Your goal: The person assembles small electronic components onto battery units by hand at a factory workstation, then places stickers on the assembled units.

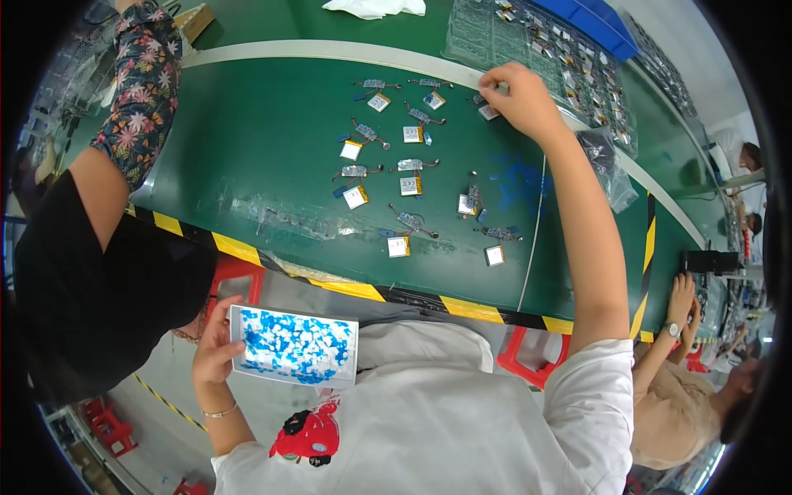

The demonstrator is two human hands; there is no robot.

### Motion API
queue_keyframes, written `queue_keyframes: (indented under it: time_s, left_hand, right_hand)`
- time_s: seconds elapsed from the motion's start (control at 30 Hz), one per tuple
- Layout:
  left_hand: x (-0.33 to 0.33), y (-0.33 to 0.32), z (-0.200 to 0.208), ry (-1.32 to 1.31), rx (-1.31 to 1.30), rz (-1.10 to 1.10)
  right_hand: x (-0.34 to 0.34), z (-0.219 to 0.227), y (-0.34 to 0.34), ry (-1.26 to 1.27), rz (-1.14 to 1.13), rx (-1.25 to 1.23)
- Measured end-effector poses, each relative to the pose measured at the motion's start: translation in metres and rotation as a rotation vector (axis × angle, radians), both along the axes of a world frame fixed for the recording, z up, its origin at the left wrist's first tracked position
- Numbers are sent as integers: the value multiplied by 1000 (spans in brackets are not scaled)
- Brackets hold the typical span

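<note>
My left hand (218,346) grips one end of a shallow white box (356,355), its thumb over the rim. Many small blue and white pieces (295,342) cover the box's bottom. Far off at the right, my right hand (518,95) is bent over a small circuit board with a silver battery (489,111). Its fingertips are pinched together at the board, and what lies between them is hidden. Several more such boards, each wired to a flat silver battery (411,185), lie spread over the green mat (280,165), some with a blue piece beside them.
Clear plastic trays (487,41) with several battery assemblies stand beyond my right hand, near a blue bin (590,21). A clear plastic bag (609,169) lies to the right. Yellow-black tape (355,289) marks the table's near edge. A co-worker's floral sleeve (144,99) reaches in at left; another person works at right.
</note>
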State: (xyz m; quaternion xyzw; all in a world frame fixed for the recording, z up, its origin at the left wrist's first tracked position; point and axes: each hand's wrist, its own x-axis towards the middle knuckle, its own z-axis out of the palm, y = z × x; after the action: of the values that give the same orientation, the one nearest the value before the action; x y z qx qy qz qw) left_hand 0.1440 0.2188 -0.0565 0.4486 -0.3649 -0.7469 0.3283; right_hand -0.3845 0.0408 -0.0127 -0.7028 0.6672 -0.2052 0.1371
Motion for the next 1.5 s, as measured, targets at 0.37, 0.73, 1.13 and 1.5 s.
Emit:
queue_keyframes:
  time_s: [0.37,0.73,1.13,1.5]
  left_hand:
    - [-51,-11,-68,150,118,-25]
    - [-90,-19,-60,205,201,-138]
    - [-99,-18,-85,119,307,-129]
    - [-111,-16,-93,76,322,-121]
  right_hand:
    - [57,15,144,10,45,-73]
    - [49,20,104,160,431,-209]
    - [26,-1,19,-156,59,213]
    - [17,33,91,182,-123,-251]
